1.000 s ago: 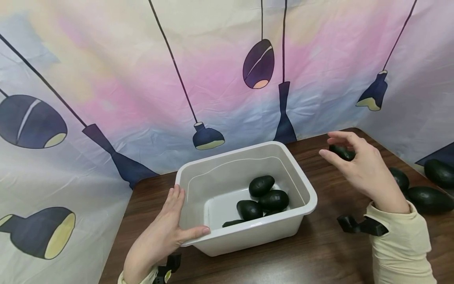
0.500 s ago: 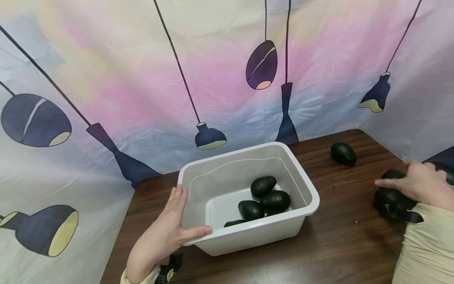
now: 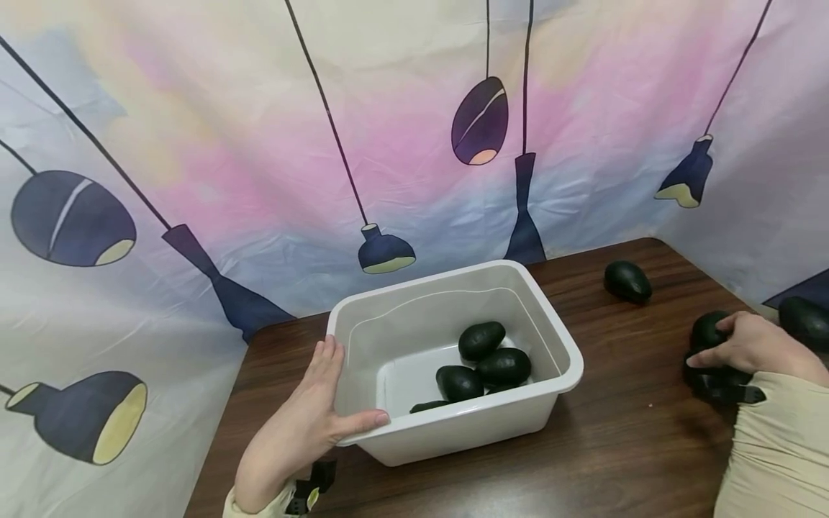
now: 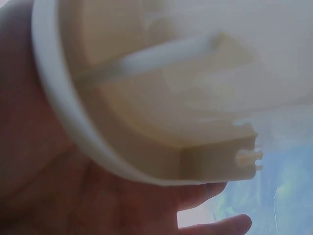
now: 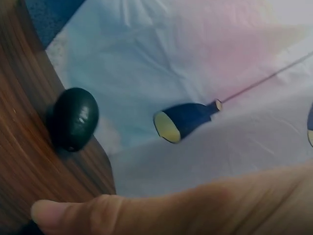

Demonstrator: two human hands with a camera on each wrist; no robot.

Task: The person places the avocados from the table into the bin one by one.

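Observation:
My left hand [image 3: 298,410] rests at the near left corner of a pale grey plastic tub [image 3: 453,439], its straight fingers along the left rim and its thumb over the front rim. In the left wrist view the palm lies against the outside of the tub's rim [image 4: 73,122]. Several dark green avocados [image 3: 501,366] lie in the tub's right half. At the far right, thumb and fingers of my right hand [image 3: 764,345] grip an avocado [image 3: 707,332] on the table; the palm is hidden. The thumb [image 5: 73,215] shows along the bottom of the right wrist view.
One avocado [image 3: 627,281] sits alone near the table's back right corner. Another avocado [image 3: 803,322] is beyond the right hand. A brown wooden table [image 3: 615,460] carries the tub, and a cloth [image 3: 414,144] printed with lamps hangs behind and beside it.
The right hand has let go of an avocado at the back right and moved right and nearer to other avocados. The avocado under its fingers has shifted slightly left. The left hand stays put.

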